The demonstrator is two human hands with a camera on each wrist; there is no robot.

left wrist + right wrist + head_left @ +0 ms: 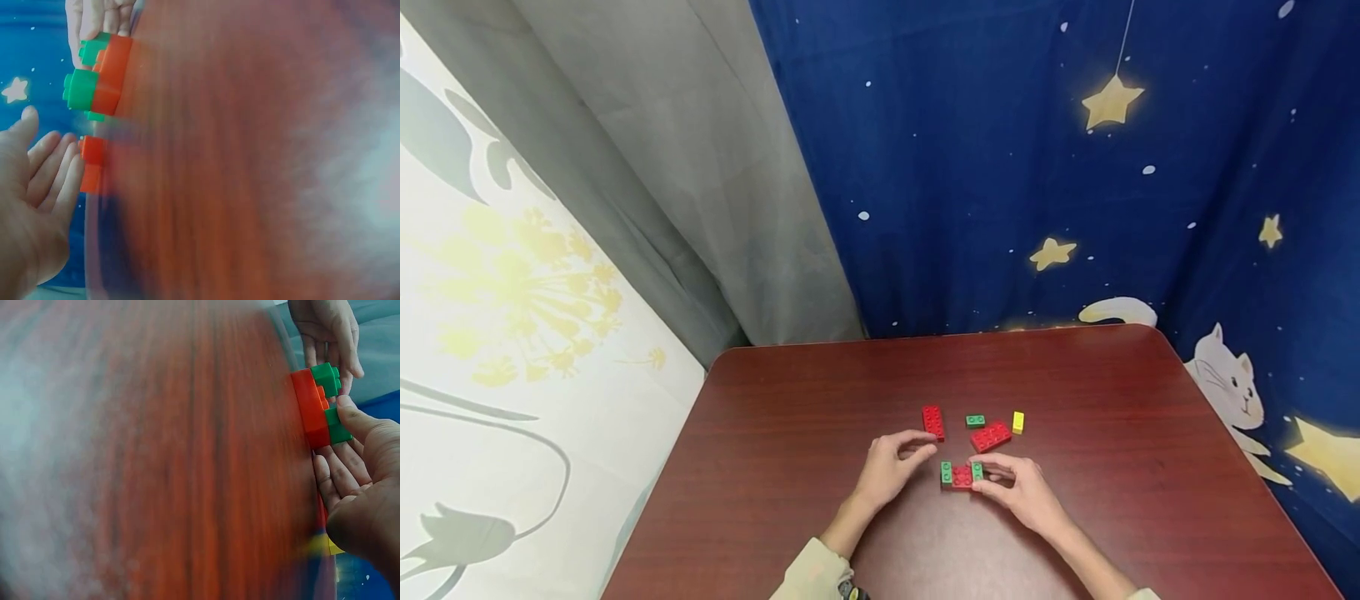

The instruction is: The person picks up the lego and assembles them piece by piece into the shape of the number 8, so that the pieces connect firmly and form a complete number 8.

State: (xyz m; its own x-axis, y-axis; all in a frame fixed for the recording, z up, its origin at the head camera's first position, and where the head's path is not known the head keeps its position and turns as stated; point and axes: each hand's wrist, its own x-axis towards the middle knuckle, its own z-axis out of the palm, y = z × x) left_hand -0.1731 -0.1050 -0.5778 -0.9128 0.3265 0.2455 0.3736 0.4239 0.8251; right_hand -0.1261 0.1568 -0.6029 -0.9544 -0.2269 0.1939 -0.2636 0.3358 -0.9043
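Note:
A red building brick lies on the table with a green two-stud brick on its left end and another green brick on its right end. Red studs show between the two. My right hand pinches the right green brick between thumb and fingers; in the right wrist view the thumb lies against its studded top. To the left, my left hand holds nothing, its fingers and thumb apart. Its fingertips are close to a loose red brick with two rows of studs.
Beyond the hands lie a small green brick, a second loose red brick and a small yellow brick. The brown table ends at a grey curtain and a blue star-patterned curtain.

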